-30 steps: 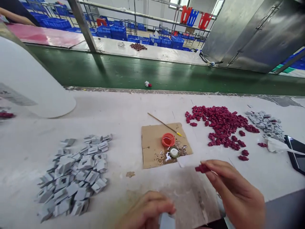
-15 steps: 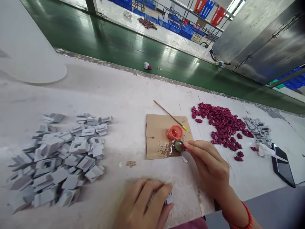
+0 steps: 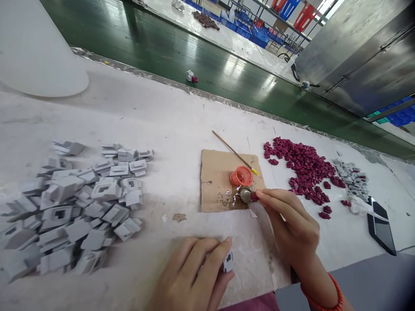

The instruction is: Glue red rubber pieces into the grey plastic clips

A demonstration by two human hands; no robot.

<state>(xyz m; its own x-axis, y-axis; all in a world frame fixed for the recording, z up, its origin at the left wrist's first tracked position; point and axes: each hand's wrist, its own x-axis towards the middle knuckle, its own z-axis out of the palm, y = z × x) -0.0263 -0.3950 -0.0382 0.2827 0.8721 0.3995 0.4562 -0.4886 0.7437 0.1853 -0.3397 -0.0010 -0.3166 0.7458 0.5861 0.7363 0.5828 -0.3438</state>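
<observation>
Two hands work on the white tabletop [image 3: 181,125]: the right hand [image 3: 288,224] pinches a small dark-red plastic piece [image 3: 254,197] against a metal bottle cap [image 3: 245,195], likely for glue, while the left hand [image 3: 191,276] grips a small grey plastic clip [image 3: 228,261] ready nearby

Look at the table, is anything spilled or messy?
Yes. The cardboard square has wet, shiny splotches around the metal bottle cap, where the right hand dips a dark red piece. A brownish stain marks the table nearby.

Black phone [image 3: 381,227] at table's [image 3: 168,116] right edge
</observation>
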